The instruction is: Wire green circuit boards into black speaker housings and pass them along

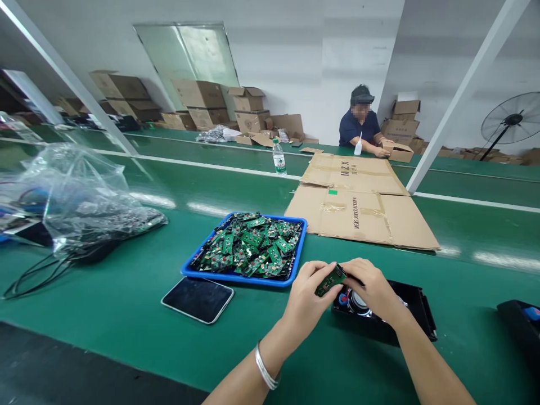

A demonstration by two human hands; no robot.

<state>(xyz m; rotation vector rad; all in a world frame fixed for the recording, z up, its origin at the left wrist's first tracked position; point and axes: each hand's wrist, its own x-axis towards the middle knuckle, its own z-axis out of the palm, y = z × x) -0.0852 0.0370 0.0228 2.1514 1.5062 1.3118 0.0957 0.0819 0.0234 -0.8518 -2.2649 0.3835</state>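
My left hand (304,297) grips a small green circuit board (330,281) between thumb and fingers, tilted above the bench. My right hand (371,289) is closed at the board's right end, over an open black casing (415,315); its fingertips are partly hidden, and they seem to pinch something dark there. Inside the casing are a round silver speaker (358,304) and a blue and red part (343,298). To the left, a blue tray (244,278) holds a heap of similar green circuit boards (253,239).
A phone (197,300) lies before the tray. Flattened cardboard (363,216) covers the bench beyond. A plastic bag (84,191) with cables sits left; another black casing (521,323) is at the right edge. A water bottle (279,157) stands farther back; a co-worker (358,126) sits opposite.
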